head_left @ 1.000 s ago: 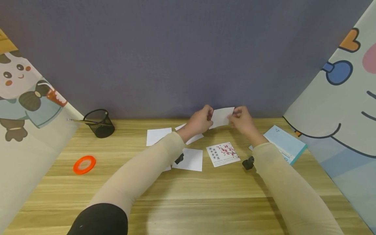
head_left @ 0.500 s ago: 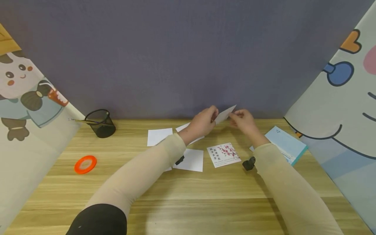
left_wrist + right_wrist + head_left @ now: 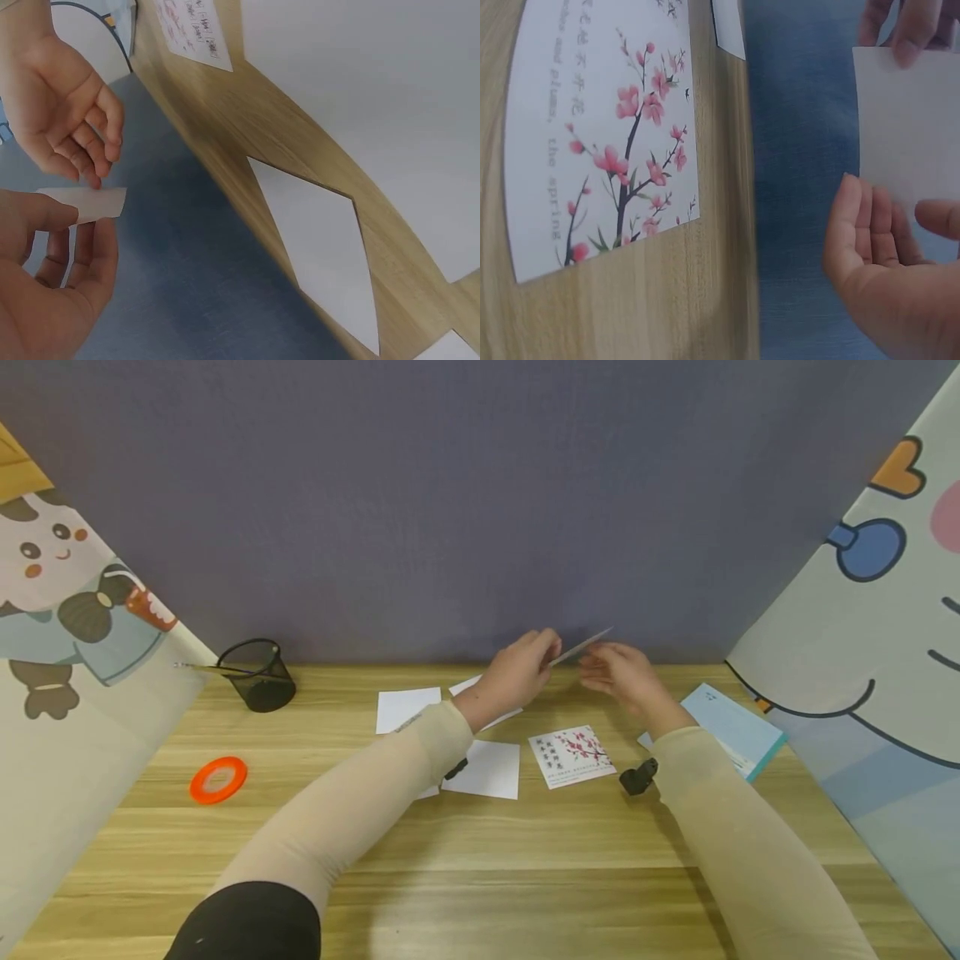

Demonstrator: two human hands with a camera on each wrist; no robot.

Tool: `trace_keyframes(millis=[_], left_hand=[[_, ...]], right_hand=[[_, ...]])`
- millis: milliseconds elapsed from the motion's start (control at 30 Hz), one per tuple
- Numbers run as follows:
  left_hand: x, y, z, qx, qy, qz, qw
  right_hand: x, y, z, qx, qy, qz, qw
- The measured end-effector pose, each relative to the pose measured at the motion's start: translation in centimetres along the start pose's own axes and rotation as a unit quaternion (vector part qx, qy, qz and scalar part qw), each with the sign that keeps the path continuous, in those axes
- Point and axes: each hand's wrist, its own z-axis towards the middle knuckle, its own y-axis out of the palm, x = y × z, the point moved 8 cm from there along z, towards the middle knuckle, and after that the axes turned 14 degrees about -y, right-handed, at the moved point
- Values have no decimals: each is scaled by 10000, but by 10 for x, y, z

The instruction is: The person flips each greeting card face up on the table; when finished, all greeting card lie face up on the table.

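Tilting since a second ago: the white card (image 3: 581,647), earlier facing the camera, is now lying nearly edge-on above the counter's (image 3: 480,852) far edge, and the right hand has let go. Left hand (image 3: 517,672) is pinching the card's left end between thumb and fingers, the sole grip. Right hand (image 3: 622,675) is hovering just beside the free end, fingers relaxed and spread, holding nothing. Card is probably light, thin, fairly stiff, easily creased; best taken by an edge or corner. Free end is projecting right of the grip, unsupported. Blossom print (image 3: 573,754) is lying flat below, near the counter's middle.
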Motion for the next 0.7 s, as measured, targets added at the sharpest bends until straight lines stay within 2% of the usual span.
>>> trace_keyframes(millis=[267, 567, 700], left_hand=[[-5, 2, -2, 25, 311, 250, 9992], [-12, 8, -4, -19, 452, 492, 9978], [-16, 8, -5, 34, 497, 597, 9970]], right_hand=[[7, 1, -1, -85, 407, 761, 9962], [13, 5, -5, -134, 862, 1044, 9907], [19, 5, -6, -221, 933, 937, 9910]])
